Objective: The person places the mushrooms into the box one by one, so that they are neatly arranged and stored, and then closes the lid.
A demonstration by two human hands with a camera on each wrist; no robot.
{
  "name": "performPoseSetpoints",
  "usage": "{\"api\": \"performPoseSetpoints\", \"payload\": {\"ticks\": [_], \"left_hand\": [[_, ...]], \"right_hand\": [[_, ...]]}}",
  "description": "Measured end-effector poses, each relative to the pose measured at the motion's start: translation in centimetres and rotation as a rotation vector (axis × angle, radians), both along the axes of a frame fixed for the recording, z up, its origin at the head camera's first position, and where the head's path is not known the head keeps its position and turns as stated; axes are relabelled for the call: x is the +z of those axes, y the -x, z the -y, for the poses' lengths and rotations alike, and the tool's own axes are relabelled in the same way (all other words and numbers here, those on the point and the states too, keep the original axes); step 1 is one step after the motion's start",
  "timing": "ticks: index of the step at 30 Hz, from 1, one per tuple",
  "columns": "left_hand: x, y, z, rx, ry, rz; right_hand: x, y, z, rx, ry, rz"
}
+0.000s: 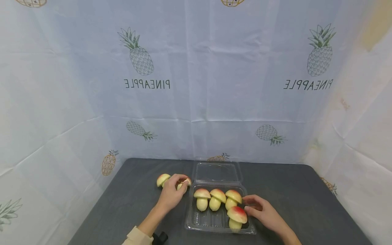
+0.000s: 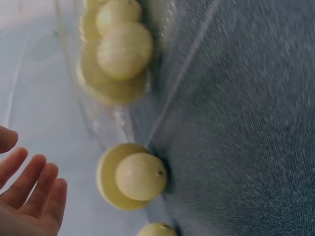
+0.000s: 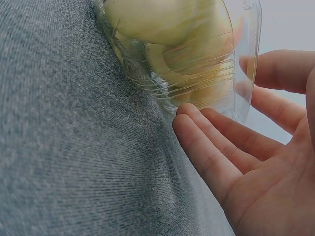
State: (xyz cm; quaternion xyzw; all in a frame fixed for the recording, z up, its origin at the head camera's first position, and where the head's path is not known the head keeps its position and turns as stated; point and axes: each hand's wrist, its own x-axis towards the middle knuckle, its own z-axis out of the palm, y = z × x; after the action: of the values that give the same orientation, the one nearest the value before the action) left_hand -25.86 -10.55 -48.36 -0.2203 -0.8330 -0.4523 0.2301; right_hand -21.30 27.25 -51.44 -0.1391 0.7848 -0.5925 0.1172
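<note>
Left hand [image 1: 172,194] at the mushroom [image 2: 141,176] left of the box [image 1: 199,221] — likely light, slick, best held by its cap [image 2: 109,178]; right hand [image 1: 265,215] at the box's right edge — both grips apart.

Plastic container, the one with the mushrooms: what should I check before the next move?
1. Lid open: ok, folded back behind the container.
2. Room inside: ok, four mushrooms sit there, with bare floor at front left.
3. Nearer loose mushroom gripped: not ok, the left hand is at it, fingers not closed around it.
4. Container held steady: cannot tell, the right hand is at its right side.
5. Everything packed: not ok, two mushrooms remain outside.
</note>
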Motion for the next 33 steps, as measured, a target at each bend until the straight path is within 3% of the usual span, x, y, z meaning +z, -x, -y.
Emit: {"api": "performPoseSetpoints", "payload": {"ticks": [5,12,21,26,33], "left_hand": [[-0.8,1.0,0.4,0.035,0.006,-0.015],[-1.6,2.1,0.8,0.063,0.018,0.027],[-2.1,3.3,0.8,0.047,0.033,0.238],[-2.5,3.7,0.9,0.000,0.049,0.313],[-3.3,4.2,0.7,0.008,0.087,0.259]], "right_hand": [[0.0,-0.1,0.1,-0.005,-0.003,-0.004],[0.1,0.0,0.2,-0.004,-0.013,-0.009],[0.0,0.1,-0.1,0.001,-0.014,-0.013],[0.0,0.1,-0.1,0.006,-0.014,-0.015],[0.1,0.0,0.0,0.003,-0.020,-0.026]]}}
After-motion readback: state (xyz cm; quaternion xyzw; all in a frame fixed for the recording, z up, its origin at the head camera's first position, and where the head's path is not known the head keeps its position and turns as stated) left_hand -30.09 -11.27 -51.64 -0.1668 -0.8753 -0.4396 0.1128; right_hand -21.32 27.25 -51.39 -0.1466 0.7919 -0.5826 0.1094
